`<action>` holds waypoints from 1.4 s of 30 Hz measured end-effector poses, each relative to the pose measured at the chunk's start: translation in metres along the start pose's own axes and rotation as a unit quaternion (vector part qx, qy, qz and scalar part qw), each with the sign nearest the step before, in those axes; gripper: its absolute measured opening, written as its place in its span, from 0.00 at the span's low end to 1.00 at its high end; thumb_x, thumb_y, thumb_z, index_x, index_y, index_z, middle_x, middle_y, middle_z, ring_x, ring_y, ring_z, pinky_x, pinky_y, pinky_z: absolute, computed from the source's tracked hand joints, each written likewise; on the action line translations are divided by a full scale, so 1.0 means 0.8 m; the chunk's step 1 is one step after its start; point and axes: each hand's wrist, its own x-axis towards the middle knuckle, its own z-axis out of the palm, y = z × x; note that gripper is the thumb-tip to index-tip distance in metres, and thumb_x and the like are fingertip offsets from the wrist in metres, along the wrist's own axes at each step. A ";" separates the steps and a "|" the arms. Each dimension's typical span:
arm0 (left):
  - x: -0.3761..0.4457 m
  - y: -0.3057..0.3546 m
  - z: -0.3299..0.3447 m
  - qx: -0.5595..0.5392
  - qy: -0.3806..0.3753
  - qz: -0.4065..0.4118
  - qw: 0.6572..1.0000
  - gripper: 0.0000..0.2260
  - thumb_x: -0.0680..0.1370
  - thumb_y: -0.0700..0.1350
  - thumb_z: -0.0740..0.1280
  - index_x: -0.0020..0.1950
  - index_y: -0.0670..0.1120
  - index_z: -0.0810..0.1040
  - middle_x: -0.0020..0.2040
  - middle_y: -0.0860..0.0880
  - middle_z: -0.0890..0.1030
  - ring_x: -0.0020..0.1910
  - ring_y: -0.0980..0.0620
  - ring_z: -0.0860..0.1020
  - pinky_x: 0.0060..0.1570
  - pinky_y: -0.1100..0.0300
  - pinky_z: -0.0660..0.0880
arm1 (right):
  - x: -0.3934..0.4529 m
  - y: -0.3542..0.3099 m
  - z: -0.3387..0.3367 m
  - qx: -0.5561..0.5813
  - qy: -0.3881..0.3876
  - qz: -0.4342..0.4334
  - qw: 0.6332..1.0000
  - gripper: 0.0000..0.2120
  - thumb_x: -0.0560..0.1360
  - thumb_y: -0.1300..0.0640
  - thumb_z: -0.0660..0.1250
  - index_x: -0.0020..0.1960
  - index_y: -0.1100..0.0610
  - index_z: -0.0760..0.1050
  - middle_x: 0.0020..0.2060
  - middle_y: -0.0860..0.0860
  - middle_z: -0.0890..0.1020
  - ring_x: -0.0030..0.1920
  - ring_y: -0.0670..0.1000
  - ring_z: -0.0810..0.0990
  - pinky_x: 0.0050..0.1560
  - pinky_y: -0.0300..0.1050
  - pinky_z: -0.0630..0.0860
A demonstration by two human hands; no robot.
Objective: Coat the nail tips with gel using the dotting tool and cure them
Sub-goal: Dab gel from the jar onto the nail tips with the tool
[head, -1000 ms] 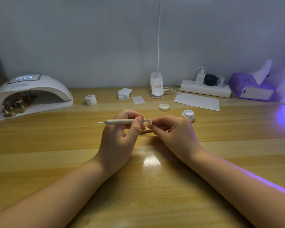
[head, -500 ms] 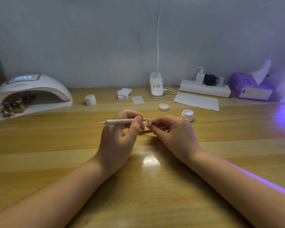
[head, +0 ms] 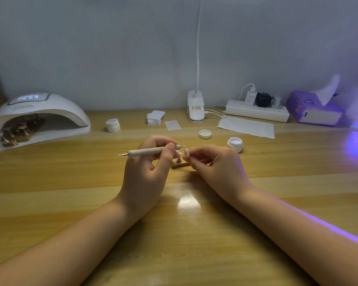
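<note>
Head view, read from the left: the curing lamp (head: 39,118) sits at the table's (head: 50,193) far left edge with its display lit and several loaded nail stands inside its mouth, which suggests one batch is already placed for curing. Just right of it stands a closed white jar (head: 113,125), then a small stack of wipes (head: 155,117). At centre the left hand (head: 147,172) pinches the dotting tool (head: 151,151) between thumb and fingers, barrel nearly level and its working end pointing right. Compared with half a second and a second ago, almost nothing has shifted: both hands sit in the same spot, and the tool tip has only eased a touch near the nail tip (head: 186,152), so close that I cannot tell whether metal meets it. That steadiness reads as fine spreading of gel rather than a reload. The right hand (head: 217,168) is closed in a pinch on the nail tip, which seems to be mounted on a small stand whose brown base (head: 181,165) shows on the table between the hands. Farther right lie the loose lid (head: 205,134) and the open gel jar (head: 235,143), close enough for the next dip. By my judgement this tip is mid-coat and has yet to go under the lamp.
</note>
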 end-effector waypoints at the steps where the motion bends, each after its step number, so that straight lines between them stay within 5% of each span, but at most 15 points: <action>1: 0.000 0.000 0.000 -0.005 0.005 0.000 1.000 0.04 0.78 0.44 0.62 0.50 0.48 0.76 0.42 0.50 0.82 0.42 0.54 0.82 0.40 0.62 0.79 | 0.000 0.000 0.000 0.000 -0.002 0.001 1.000 0.07 0.74 0.55 0.71 0.51 0.51 0.84 0.41 0.41 0.84 0.42 0.43 0.83 0.49 0.48 0.80; 26: -0.001 -0.006 -0.001 0.004 -0.022 -0.009 1.000 0.05 0.78 0.44 0.62 0.48 0.46 0.77 0.40 0.51 0.80 0.42 0.50 0.80 0.41 0.51 0.79 | -0.002 -0.004 -0.002 -0.014 -0.006 0.005 1.000 0.08 0.74 0.56 0.71 0.52 0.54 0.83 0.44 0.48 0.86 0.43 0.47 0.83 0.48 0.50 0.79; 42: -0.002 -0.005 0.000 0.002 -0.018 -0.005 1.000 0.05 0.78 0.44 0.62 0.49 0.46 0.77 0.40 0.52 0.81 0.41 0.53 0.81 0.41 0.59 0.78 | -0.001 -0.002 -0.001 -0.012 0.006 0.006 1.000 0.07 0.74 0.56 0.71 0.51 0.53 0.84 0.42 0.46 0.86 0.41 0.46 0.83 0.47 0.50 0.79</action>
